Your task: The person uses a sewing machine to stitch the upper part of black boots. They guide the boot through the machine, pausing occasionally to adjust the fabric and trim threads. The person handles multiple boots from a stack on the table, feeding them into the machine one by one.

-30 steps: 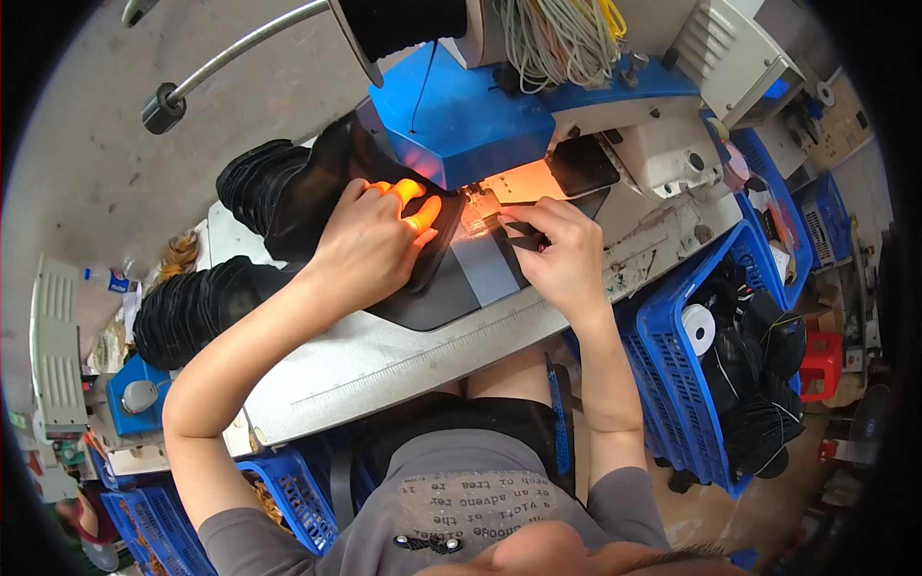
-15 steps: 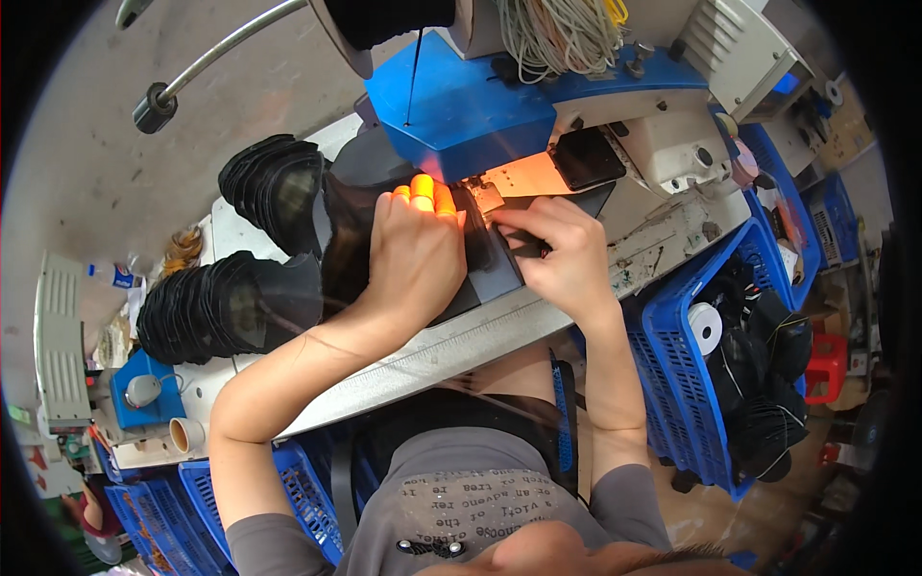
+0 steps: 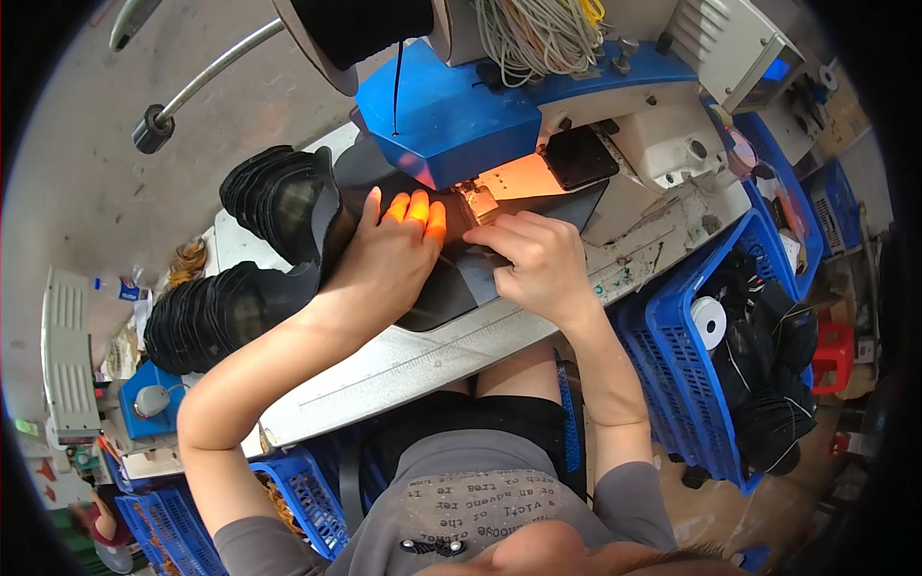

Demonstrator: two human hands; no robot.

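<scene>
A blue-headed sewing machine (image 3: 451,115) stands before me, its lamp lighting the presser foot (image 3: 478,202) orange. Flat black material (image 3: 447,293) lies on the bed under it. My left hand (image 3: 384,259) rests on this material left of the foot, fingers spread and orange covers on three of them. Just right of and nearer than the foot is my right hand (image 3: 538,259), its fingers bent and the index fingertip touching the material. Whatever lies within its curled fingers is hidden. Two stacks of curved black pieces (image 3: 274,206) sit beyond my left forearm.
A black thread spool (image 3: 370,34) hangs above the machine. A black square plate (image 3: 581,156) lies on the bed. Blue crates (image 3: 672,384) stand at the right, one with black pieces and a white roll (image 3: 709,323). A metal ruler strip (image 3: 423,360) edges the table.
My left hand has moved a little left and its fingers have spread. My right hand has shifted left, its index finger reaching over the material. The whole view has shifted slightly.
</scene>
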